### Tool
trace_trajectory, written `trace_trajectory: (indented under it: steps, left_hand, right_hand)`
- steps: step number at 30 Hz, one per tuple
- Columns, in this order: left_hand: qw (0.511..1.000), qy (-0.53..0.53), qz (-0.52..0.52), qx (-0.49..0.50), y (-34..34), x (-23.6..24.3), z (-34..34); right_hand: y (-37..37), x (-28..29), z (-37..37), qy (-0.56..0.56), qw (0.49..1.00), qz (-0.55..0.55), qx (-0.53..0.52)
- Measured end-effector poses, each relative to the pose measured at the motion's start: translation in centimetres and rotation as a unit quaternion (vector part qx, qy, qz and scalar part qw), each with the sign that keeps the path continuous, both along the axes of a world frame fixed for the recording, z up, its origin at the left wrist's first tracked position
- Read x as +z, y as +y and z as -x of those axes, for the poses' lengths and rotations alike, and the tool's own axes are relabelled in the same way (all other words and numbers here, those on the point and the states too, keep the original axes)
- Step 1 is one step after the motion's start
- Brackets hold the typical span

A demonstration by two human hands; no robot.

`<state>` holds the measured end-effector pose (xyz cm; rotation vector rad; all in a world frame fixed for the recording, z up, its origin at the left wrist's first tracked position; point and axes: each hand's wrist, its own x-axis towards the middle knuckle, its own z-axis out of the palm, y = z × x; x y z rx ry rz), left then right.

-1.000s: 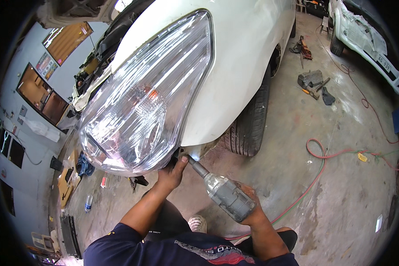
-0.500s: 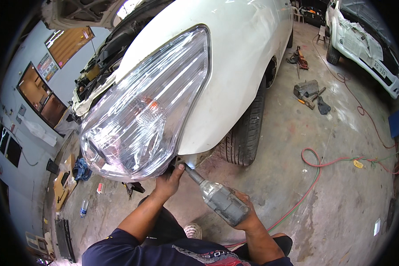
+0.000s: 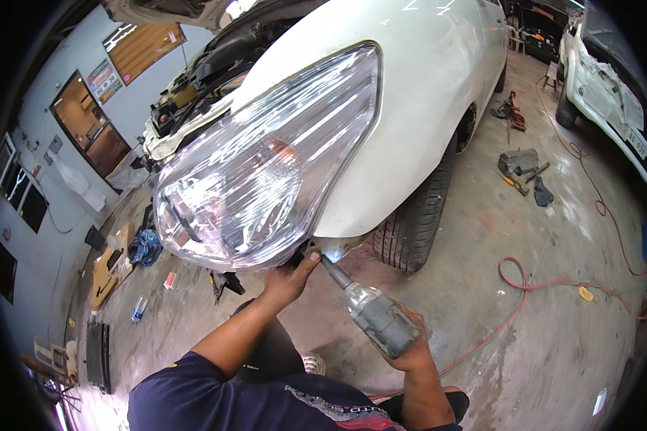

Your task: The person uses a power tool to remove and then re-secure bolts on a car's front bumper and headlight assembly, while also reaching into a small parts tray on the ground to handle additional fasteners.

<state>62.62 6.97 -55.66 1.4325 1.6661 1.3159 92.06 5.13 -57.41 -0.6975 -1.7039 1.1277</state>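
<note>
A grey impact wrench (image 3: 381, 320) with a long dark socket (image 3: 336, 271) is in my right hand (image 3: 412, 343), whose fingers wrap its handle. The socket points up and left, under the lower corner of the headlight (image 3: 266, 194) and the white fender (image 3: 402, 144). Beside the socket's tip is my left hand (image 3: 289, 282), thumb up and fingers curled beneath the headlight. What those fingers hold is hidden, as is whatever the socket meets. Clear, wrinkled film appears to cover the headlight. A small bright light (image 3: 333, 253) shows by the tip.
The front tire (image 3: 413, 223) stands right of the tool. A red and green hose (image 3: 507, 316) snakes over the floor. Hand tools (image 3: 521, 176) and a floor jack (image 3: 514, 115) lie farther right. At left are a bottle (image 3: 139, 309), blue cloth (image 3: 145, 248) and cardboard (image 3: 108, 280).
The view has swung slightly, so the car and floor items sit farther right. Both hands keep nearly the same places at the headlight's lower corner, the wrench still in the right one.
</note>
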Motion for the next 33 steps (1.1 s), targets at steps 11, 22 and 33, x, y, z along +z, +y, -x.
trace_trajectory:
  steps: [11, 22, 33]
  left_hand:
    - [0.864, -0.422, 0.26, -0.089, -3.7, -3.3, -2.7]
    - [0.806, -0.552, 0.207, -0.049, 0.3, -0.8, -8.9]
    - [0.829, -0.535, 0.154, -0.045, 0.6, -0.4, -10.3]
  right_hand:
    - [1.8, -6.6, -8.0, 0.02, 1.0, 0.008, -0.02]
    - [0.1, -9.5, -9.0, 0.104, 0.98, 0.169, -0.011]
    - [-0.5, -11.5, -7.8, 0.019, 0.978, 0.201, -0.05]
